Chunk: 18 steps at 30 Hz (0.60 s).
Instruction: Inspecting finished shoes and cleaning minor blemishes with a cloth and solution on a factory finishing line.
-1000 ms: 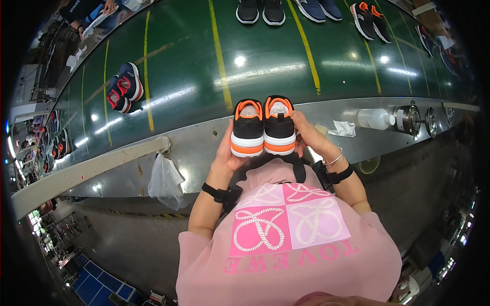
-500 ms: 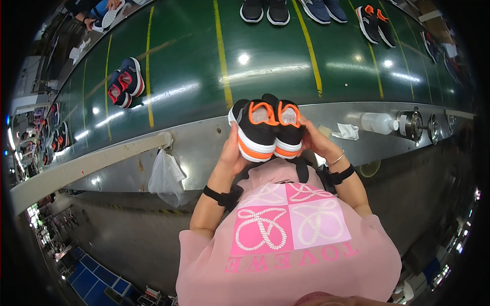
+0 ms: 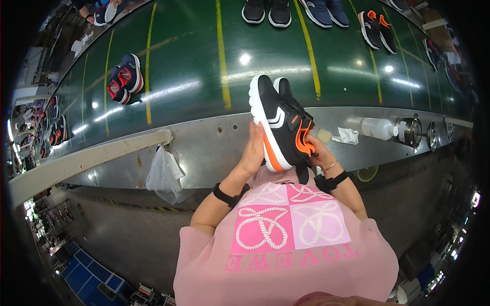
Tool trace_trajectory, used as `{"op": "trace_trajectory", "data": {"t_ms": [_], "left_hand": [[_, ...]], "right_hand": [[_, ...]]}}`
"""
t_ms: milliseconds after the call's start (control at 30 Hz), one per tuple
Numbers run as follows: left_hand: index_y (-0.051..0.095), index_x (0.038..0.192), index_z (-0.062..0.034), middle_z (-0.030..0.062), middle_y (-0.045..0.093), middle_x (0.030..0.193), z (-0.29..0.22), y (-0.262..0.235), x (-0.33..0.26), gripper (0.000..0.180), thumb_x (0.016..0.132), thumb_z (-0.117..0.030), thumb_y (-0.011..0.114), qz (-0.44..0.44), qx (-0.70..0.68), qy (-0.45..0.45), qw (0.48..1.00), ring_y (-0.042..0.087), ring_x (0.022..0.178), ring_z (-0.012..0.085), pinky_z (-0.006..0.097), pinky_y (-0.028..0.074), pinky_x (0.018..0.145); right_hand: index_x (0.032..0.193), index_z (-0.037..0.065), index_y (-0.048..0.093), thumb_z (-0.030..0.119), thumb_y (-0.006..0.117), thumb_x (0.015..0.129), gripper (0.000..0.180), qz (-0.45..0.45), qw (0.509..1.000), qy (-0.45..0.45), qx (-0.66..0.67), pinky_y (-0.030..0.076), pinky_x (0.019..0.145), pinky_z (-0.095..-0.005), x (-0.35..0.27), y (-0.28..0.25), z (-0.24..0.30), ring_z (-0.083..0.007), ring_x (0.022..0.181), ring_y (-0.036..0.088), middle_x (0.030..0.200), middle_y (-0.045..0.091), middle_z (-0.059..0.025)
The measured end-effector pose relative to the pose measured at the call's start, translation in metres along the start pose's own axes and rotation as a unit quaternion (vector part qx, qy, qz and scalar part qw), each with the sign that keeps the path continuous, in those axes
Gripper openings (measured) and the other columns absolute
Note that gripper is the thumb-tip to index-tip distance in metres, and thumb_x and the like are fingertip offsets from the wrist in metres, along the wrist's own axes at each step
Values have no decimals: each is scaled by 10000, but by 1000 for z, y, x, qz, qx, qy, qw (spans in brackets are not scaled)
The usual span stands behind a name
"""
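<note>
Pair of black mesh sneakers with white soles and orange heel trim (image 3: 279,122) held sole-to-sole-side, tilted, toes up toward the belt, raised over the grey metal edge rail (image 3: 204,137) of the green conveyor belt with yellow lines (image 3: 184,66). Left hand (image 3: 253,150) flat against the white-and-orange sole of the near shoe, fingers extended and pressed to it. Right hand (image 3: 317,153) mostly hidden behind the heels; seems to wrap the orange heel part, exact finger set not readable. Black wristbands on both wrists.

Nearby: clear plastic bag (image 3: 164,176) hanging from the pale beam under the rail; white crumpled cloth (image 3: 348,135) and translucent squeeze bottle (image 3: 378,128) on the rail to the right; red-and-navy sneaker pair (image 3: 124,79) on the belt to the left; further pairs along the far edge.

Risk, as judged: two shoes clamped only by palm pressure from the sides; any slackening of the left palm could let the near shoe slip and drop off the rail to the floor. Dangling orange trim or laces could snag.

Against the frame half a second back: pair swung from heels-on toward a side-on, steeper tilt; soles now facing left.
</note>
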State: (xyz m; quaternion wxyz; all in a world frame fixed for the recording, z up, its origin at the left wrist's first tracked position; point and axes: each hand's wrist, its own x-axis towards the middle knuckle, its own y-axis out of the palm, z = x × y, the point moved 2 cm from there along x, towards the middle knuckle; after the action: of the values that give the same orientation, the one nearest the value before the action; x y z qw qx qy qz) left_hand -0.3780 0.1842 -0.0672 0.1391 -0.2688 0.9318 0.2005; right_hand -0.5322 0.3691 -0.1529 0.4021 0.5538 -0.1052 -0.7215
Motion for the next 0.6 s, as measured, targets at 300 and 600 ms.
{"op": "trace_trajectory", "data": {"t_ms": [300,600], "left_hand": [[190,1515,-30,139,346,1495,-7,-1,-6,684,1045,-524,133,-4,25,40,999,326,1386,224,345,259,1152],[202,1510,-34,142,355,1487,-2,-9,-5,655,1052,-501,157,1,27,60,998,324,1385,223,357,260,1150]], "right_hand": [[1079,23,618,140,543,855,263,1,1000,-14,0,541,854,-312,3,12,-1,-158,908,658,1019,673,-60],[1119,2,593,90,484,823,328,-7,999,-43,13,572,798,-316,11,14,-7,-173,861,677,1008,678,-75]]}}
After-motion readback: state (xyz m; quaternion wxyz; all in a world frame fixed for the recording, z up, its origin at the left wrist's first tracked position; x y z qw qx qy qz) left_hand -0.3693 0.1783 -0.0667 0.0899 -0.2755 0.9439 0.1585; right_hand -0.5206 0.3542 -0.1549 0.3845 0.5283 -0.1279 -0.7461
